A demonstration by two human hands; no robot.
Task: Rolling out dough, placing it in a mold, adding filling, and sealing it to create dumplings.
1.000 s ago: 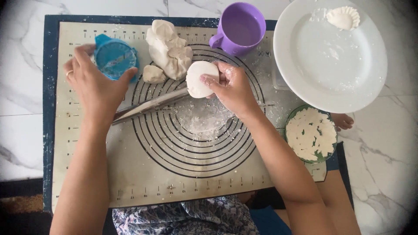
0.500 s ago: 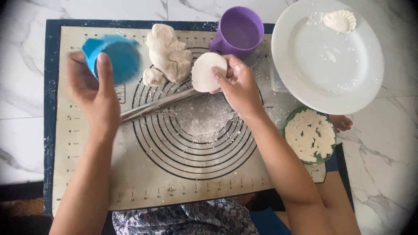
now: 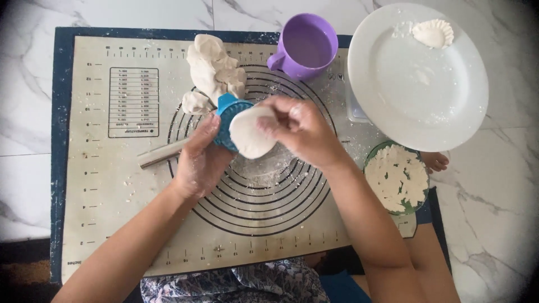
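My left hand (image 3: 199,160) grips a blue plastic dumpling press (image 3: 225,120) above the middle of the baking mat (image 3: 101,185). My right hand (image 3: 300,132) holds a flat round disc of white dough (image 3: 250,134) and lays it against the press. Both hands meet over the mat's printed rings, which are dusted with flour. A lump of dough (image 3: 213,70) lies just behind the press.
A slim rolling pin (image 3: 160,154) lies on the mat left of my hands. A purple mug (image 3: 306,45) stands at the back. A white plate (image 3: 418,92) at the right carries one shaped dumpling (image 3: 433,32). A green bowl of flour (image 3: 397,177) sits below it.
My left hand brought the blue press from the mat's far left to the middle. My right hand carried the dough disc down onto it.
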